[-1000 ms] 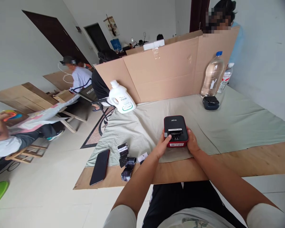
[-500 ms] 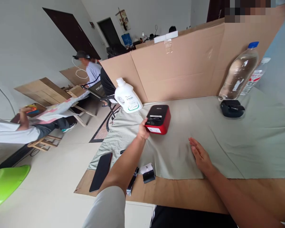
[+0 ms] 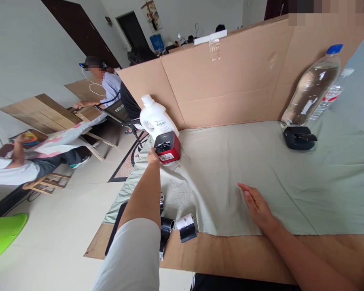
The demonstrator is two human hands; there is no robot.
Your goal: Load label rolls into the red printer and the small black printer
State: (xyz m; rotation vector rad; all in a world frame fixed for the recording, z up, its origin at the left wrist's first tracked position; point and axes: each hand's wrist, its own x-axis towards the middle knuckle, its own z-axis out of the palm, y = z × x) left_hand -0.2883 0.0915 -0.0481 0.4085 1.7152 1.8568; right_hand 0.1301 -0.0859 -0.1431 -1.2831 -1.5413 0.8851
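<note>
Head view: red printer [image 3: 167, 147] shifted further left since earlier frame, now at cloth [image 3: 230, 169] edge, just beside white jug [image 3: 156, 119]. Left hand [image 3: 153, 155] at printer's near corner, touching; grip not discernible. Right hand [image 3: 256, 204] flat on cloth, fingers spread, empty. Paper roll [image 3: 185, 226] near worktop edge.

A wide stretch of cloth [image 3: 230, 161] is lying bare between the red printer [image 3: 167, 147] and the black printer [image 3: 299, 137]. The jug [image 3: 156, 119] is crowding just behind the red one, the cardboard wall [image 3: 230, 81] is closing the bench's back, and rolls [image 3: 186, 226] are cluttering the near-left edge.
</note>
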